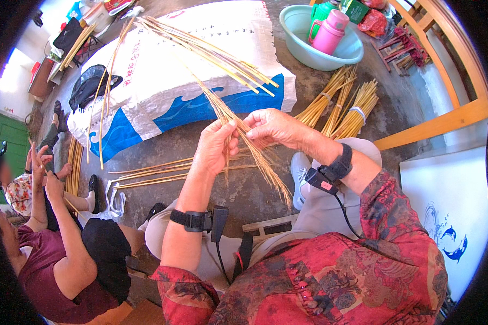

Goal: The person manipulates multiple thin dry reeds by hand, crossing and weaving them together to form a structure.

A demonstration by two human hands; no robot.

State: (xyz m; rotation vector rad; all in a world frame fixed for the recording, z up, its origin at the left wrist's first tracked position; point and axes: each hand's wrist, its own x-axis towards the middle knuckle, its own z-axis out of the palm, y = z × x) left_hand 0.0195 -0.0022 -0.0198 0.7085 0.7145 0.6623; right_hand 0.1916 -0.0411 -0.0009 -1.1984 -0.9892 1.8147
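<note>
A bunch of dry, straw-coloured stalks with feathery heads (263, 162) is held in front of me, slanting from the upper left down to the lower right. My left hand (217, 145) is closed round the bunch near its middle, fingers curled in. Just to the right, my right hand (271, 128) pinches at the same stalks, thumb against fingertips; the exact strands between them are partly hidden. Beyond both hands a white woven sack (222, 24) with a blue wave print lies spread out, and loose long stalks (214, 51) rest on it.
Tied stalk bundles (358, 111) lie at the right, near a pale blue basin (293, 38) holding a pink jug (329, 32). More stalks (162, 176) lie on the floor. A wooden frame (439, 123) stands at the right. Two other people sit at the left; one raises hands (38, 162).
</note>
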